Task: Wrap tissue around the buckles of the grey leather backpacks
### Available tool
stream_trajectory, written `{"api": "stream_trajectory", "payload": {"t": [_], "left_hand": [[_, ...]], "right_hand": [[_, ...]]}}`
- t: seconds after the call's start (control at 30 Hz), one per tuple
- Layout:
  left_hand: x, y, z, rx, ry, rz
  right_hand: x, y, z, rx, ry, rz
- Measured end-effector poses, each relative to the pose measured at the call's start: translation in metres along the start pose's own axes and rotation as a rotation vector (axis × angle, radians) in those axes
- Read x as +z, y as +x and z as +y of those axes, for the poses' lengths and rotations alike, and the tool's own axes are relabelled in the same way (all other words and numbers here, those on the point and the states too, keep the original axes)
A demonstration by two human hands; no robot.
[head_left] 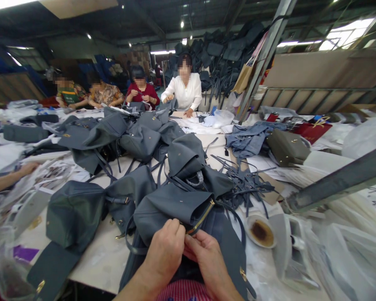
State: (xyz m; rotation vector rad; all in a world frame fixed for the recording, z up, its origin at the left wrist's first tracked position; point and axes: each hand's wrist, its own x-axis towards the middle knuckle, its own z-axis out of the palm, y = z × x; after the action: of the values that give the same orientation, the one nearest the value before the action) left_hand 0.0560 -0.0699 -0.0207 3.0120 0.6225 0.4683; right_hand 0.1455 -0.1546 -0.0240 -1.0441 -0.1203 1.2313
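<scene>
A grey-blue leather bag point(175, 209) lies at the near edge of the white table point(103, 259), its flap toward me. My left hand point(166, 253) is closed, pinching the bag's edge beside its gold zipper point(202, 219). My right hand point(208, 257) is closed too, fingers pinched against the left hand's fingertips at the lower end of the zipper. What exactly sits between the fingertips is too small to make out.
Several more grey bags point(75, 213) are heaped across the table, with loose straps point(247, 184) to the right. A small bowl point(261, 232) of brown stuff sits near my right. Several people sit at the far end; another person's forearm point(6, 179) reaches in at left.
</scene>
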Motion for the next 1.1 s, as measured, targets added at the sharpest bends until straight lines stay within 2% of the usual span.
{"api": "stream_trajectory", "payload": {"t": [0.07, 0.17, 0.33, 0.43, 0.5, 0.6, 0.7, 0.73, 0.83, 0.9, 1.0, 1.1], "left_hand": [[0.000, 0.003, -0.002, -0.017, -0.053, -0.013], [-0.003, 0.006, -0.008, -0.130, -0.302, -0.059], [-0.005, 0.007, -0.018, -0.440, -0.869, -0.270], [0.000, 0.002, -0.022, -0.536, -1.009, -0.386], [0.000, -0.005, -0.024, -0.544, -0.978, -0.409], [-0.011, -0.017, -0.027, -0.471, -0.715, -0.382], [-0.030, -0.028, -0.026, -0.399, -0.499, -0.511], [-0.036, -0.029, -0.025, -0.382, -0.474, -0.522], [-0.044, -0.026, -0.017, -0.358, -0.502, -0.383], [-0.041, -0.018, -0.010, -0.373, -0.578, -0.355], [-0.027, 0.001, 0.000, -0.385, -0.603, -0.430], [-0.008, 0.022, 0.007, -0.367, -0.639, -0.449]], "right_hand": [[-0.003, 0.000, 0.001, 0.000, -0.013, 0.009], [-0.009, 0.001, 0.003, 0.000, -0.057, 0.006], [-0.016, 0.003, 0.003, -0.005, -0.172, -0.007], [-0.019, 0.006, 0.000, -0.021, -0.222, 0.026], [-0.021, 0.007, -0.001, -0.022, -0.235, 0.039], [-0.023, 0.007, -0.003, -0.011, -0.226, 0.058], [-0.025, 0.008, -0.003, 0.005, -0.225, 0.058], [-0.025, 0.008, -0.003, 0.012, -0.229, 0.053], [-0.024, 0.009, -0.006, 0.028, -0.239, 0.022], [-0.024, 0.009, -0.008, 0.029, -0.233, -0.016], [-0.022, 0.008, -0.011, 0.021, -0.266, -0.055], [-0.019, 0.008, -0.013, 0.014, -0.370, -0.019]]}}
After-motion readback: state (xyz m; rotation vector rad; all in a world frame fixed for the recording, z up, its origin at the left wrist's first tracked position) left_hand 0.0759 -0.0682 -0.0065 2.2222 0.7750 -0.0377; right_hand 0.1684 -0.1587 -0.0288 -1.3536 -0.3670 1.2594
